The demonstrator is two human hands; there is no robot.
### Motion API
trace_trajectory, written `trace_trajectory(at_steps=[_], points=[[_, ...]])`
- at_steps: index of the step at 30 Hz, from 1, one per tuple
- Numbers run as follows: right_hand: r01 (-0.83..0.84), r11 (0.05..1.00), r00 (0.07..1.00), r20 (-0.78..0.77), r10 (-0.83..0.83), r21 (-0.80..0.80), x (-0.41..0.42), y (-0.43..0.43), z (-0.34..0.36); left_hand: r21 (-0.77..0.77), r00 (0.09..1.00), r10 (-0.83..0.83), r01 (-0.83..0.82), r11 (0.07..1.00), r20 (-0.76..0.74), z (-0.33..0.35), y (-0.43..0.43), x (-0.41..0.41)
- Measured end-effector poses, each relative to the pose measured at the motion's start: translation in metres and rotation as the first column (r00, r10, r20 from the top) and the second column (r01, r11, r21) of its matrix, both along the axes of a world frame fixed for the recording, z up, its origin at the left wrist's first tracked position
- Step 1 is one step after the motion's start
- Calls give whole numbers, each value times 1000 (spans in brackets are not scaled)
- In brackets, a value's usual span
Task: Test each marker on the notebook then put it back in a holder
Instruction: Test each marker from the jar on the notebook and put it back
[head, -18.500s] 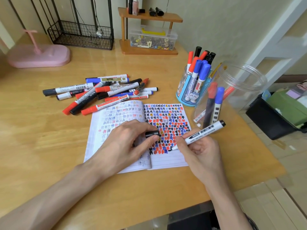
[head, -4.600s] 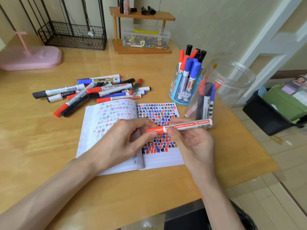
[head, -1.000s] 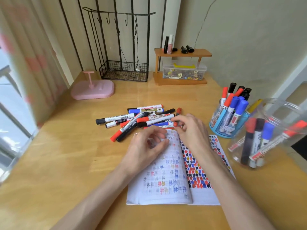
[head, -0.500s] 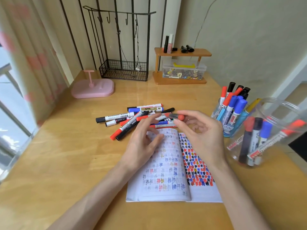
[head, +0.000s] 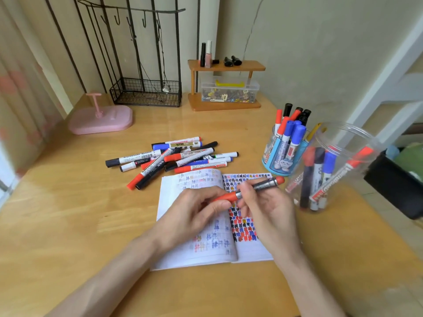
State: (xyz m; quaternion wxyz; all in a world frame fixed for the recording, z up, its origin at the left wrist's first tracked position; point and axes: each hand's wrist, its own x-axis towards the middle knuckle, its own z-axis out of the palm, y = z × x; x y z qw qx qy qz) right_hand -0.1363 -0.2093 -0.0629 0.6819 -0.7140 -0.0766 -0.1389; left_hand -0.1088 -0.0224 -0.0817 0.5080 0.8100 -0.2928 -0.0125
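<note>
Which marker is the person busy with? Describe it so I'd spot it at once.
Find the open notebook in the middle of the wooden desk. Just above it the left hand and right hand hold one marker between them. Unlike the mostly white markers in the pile behind, its barrel is dark grey, with red at both ends.

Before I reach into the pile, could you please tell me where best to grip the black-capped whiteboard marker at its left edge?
Pinch the black-capped whiteboard marker across its white barrel, just beside the cap, coming from above at the pile's left. It lies flat on the desk, and that end juts clear of the other markers, while its far end runs in among them.
</note>
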Motion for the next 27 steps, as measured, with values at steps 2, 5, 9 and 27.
trace_trajectory(at_steps=[2,5,9,27], points=[[-11,1000,1000,5,11,-26,-8,-8,0,-63,992,-80,74,995,-97,1,-1,-2],[-12,1000,1000,28,13,-26,-20,-22,-5,-74,969,-177,166,983,-170,1,-6,-3],[-18,999,1000,22,19,-31,-32,-31,-11,-62,948,-222,214,975,-229,0,-6,-6],[120,993,961,-249,-119,-8,-34,-78,-16,-13,994,22,-23,1000,-109,-7,-19,-11]])
